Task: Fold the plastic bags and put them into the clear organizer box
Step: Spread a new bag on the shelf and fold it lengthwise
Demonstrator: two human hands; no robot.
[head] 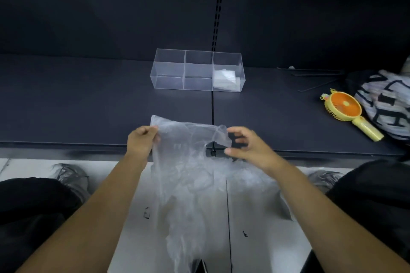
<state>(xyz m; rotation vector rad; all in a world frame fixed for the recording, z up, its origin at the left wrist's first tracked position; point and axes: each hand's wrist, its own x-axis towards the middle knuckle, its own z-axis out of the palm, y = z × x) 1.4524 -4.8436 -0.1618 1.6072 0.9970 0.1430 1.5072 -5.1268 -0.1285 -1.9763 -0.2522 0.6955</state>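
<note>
Plastic bag (pixel 188 173) centre frame, top edge over front lip of dark shelf (pixel 88 106), rest draping toward bottom. Left hand (pixel 142 142) pinches upper-left corner, fingers curled on film. Right hand (pixel 250 146) at upper-right corner, fingers curved, thumb apart; cannot tell if film caught. Likely step: spread before first fold; pull corners level, lay flat, press air out. Clear organizer box (pixel 197 71) upper centre, folded bags (pixel 225 78) in right compartment. Bag's lower end cut off at bottom edge; handles, layers hard to make out
</note>
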